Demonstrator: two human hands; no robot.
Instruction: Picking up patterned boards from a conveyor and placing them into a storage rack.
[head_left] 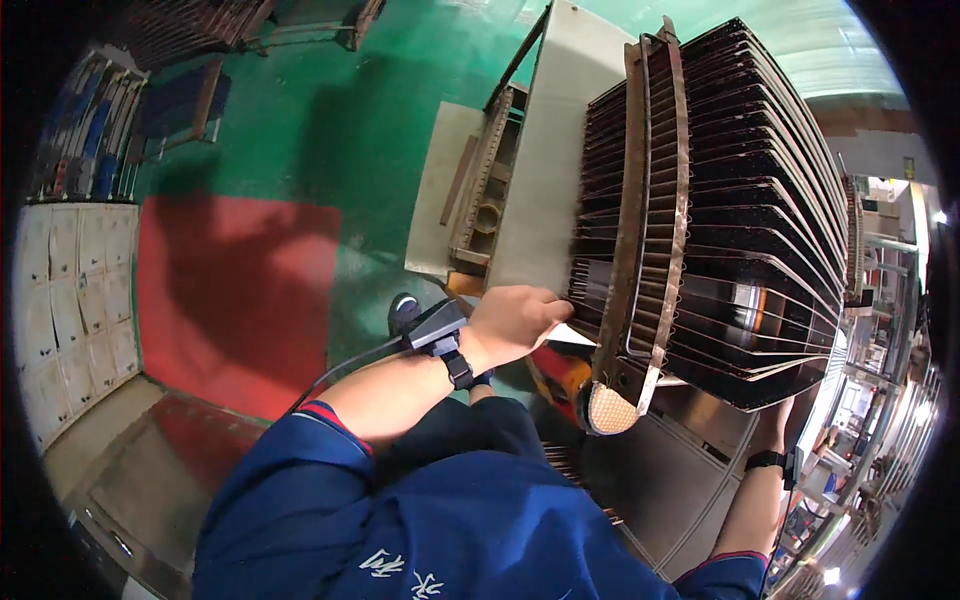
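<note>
Black glossy panels (745, 300) stand in a row, spaced apart, in a metal rack with a slotted, coil-edged bar (640, 220) across them. My left hand (520, 318) is at the near left end of the row, fingers curled and closed against the panel edges. What they pinch is hidden. A small white triangular piece (572, 338) shows just below those fingers. My right hand (776, 425) reaches up to the lower right corner of the nearest panel. Its fingers are hidden behind that panel.
A grey board (545, 170) lies left of the rack, beside a slotted metal frame (485, 190). A yellow-tipped rounded end (612, 410) juts out below the bar. White lockers (85, 290) and a red floor patch (240, 300) are at left. More racks (95, 125) stand far left.
</note>
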